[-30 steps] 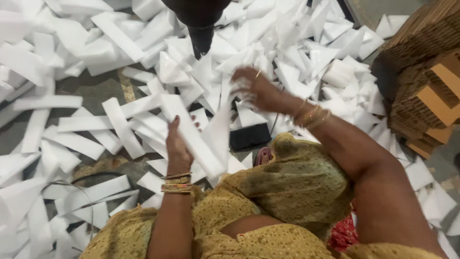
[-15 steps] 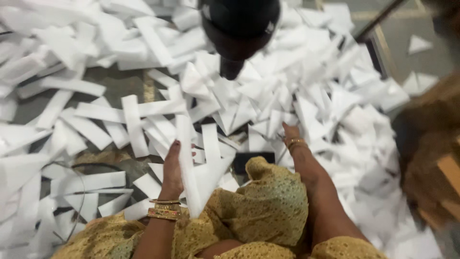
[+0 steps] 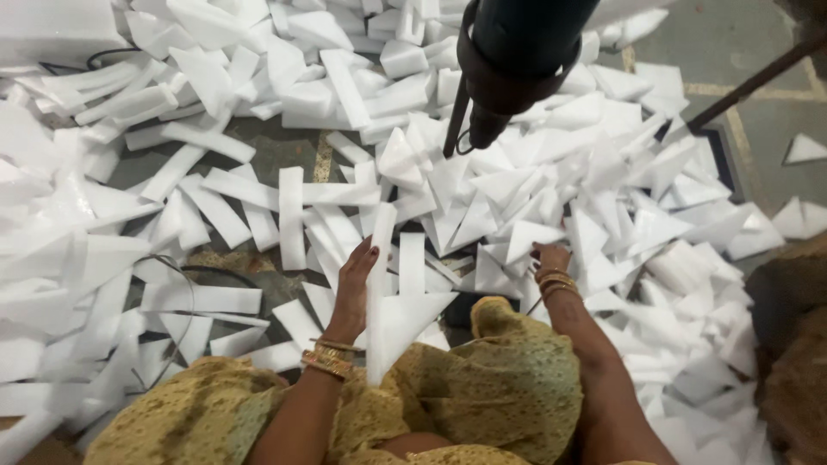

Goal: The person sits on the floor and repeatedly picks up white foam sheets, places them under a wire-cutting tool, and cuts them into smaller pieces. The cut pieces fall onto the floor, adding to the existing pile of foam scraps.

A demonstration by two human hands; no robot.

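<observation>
Left hand (image 3: 355, 288): arm extended forward from lower frame, forearm roughly vertical in view, palm turned inward, fingers straight and together, tips pointing away from the body. Bangles at the wrist. Right hand (image 3: 551, 256): arm reaches forward and slightly inward from lower right, wrist bent down, fingers curled and mostly hidden; grip state not discernible. Bangles at this wrist too.

Single head view looked steeply down, close over the lap, facing the floor (image 3: 276, 151) ahead; dark mount (image 3: 517, 52) intruded at top.
</observation>
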